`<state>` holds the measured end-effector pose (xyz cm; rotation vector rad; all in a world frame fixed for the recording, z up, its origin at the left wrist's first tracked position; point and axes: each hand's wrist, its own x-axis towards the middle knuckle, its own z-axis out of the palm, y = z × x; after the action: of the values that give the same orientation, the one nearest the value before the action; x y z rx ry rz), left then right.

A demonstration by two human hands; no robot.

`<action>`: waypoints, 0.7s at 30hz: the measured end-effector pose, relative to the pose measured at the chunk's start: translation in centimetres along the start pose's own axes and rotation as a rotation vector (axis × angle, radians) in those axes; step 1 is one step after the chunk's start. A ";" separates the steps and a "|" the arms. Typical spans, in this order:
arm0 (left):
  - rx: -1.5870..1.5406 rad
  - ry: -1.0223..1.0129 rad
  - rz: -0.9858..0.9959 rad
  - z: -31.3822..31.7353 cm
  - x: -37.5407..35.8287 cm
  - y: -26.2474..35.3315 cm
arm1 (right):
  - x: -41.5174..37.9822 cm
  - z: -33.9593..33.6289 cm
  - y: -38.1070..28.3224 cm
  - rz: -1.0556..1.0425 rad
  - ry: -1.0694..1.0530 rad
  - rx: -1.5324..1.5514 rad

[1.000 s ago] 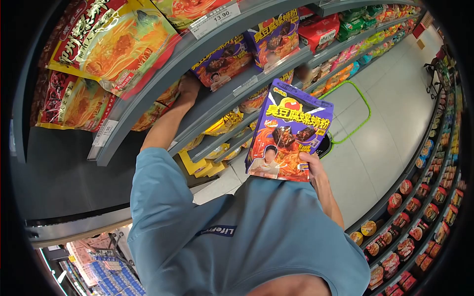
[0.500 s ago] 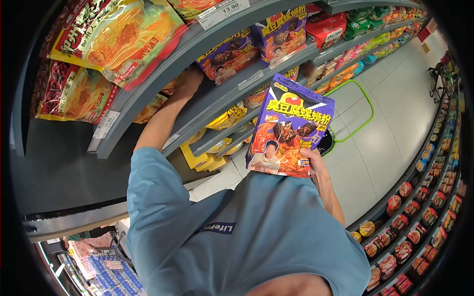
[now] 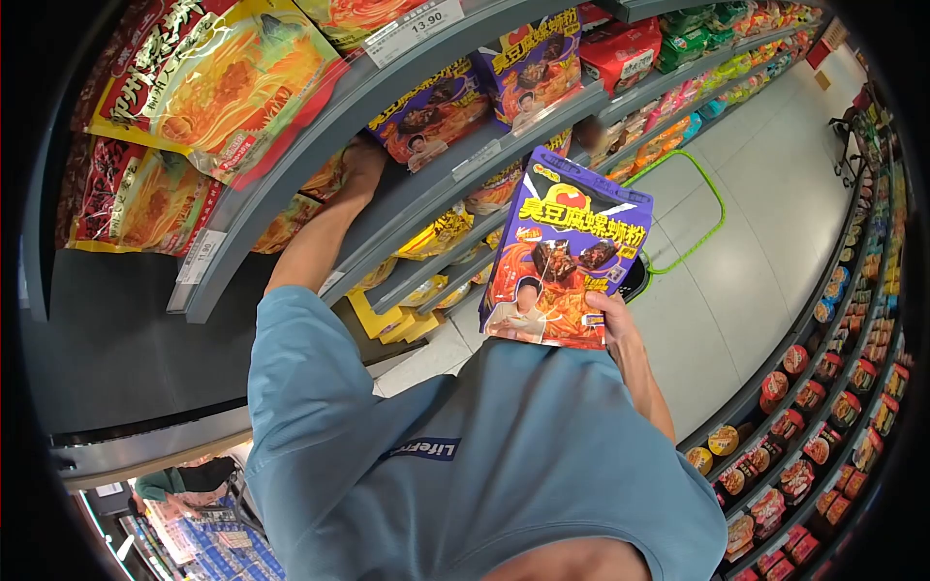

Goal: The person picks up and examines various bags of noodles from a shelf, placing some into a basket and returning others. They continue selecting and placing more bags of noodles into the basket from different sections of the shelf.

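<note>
My right hand (image 3: 617, 324) grips the lower right edge of a purple noodle packet (image 3: 567, 257), held upright in front of my chest with its printed front showing. The thumb lies on the front; the other fingers are behind it. My left hand (image 3: 362, 163) reaches deep into a shelf, its fingers hidden in shadow. Just right of it stand a matching purple packet (image 3: 426, 114) and another purple packet (image 3: 536, 70). To its left are orange-red noodle packets (image 3: 288, 223) in the same shelf.
Large yellow-red noodle bags (image 3: 213, 92) fill the upper left shelf, above a price tag (image 3: 415, 31). A basket with a green rim (image 3: 719, 198) stands on the tiled floor. Shelves of cup noodles (image 3: 775, 387) curve along the right. A person in a green top (image 3: 160, 482) is at lower left.
My view has shifted slightly, so the shelves sit a little further left. Both hands keep nearly the same places. More of the person at lower left now shows.
</note>
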<state>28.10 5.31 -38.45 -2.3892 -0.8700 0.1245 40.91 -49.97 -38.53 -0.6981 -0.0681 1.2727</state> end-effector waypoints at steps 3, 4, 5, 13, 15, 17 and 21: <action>0.132 0.068 0.196 -2.5 -1.0 -0.7 | -0.1 -0.2 0.0 0.000 0.004 -0.012; 0.239 -0.011 0.239 -4.0 -1.5 -0.9 | -0.2 -0.2 0.1 0.003 0.011 -0.017; 0.241 -0.017 0.238 -4.1 -1.5 -1.3 | -0.1 -0.4 0.3 0.008 0.010 -0.014; -0.006 -0.243 0.228 -7.6 -1.6 -0.7 | 0.0 -0.8 0.2 0.042 -0.007 -0.001; -0.069 -0.187 0.107 -5.7 -0.5 0.2 | 0.0 -0.9 0.4 0.033 -0.011 -0.006; -0.134 -0.123 -0.001 -4.6 0.5 0.5 | -0.1 -0.9 0.4 0.012 -0.009 -0.006; -0.071 -0.199 -0.037 -4.1 0.5 -0.4 | -0.5 -0.8 0.6 0.001 -0.018 0.000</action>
<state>29.39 3.85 -34.75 -2.4550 -1.0254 0.3265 40.57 -50.67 -39.36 -0.6873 -0.0825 1.2805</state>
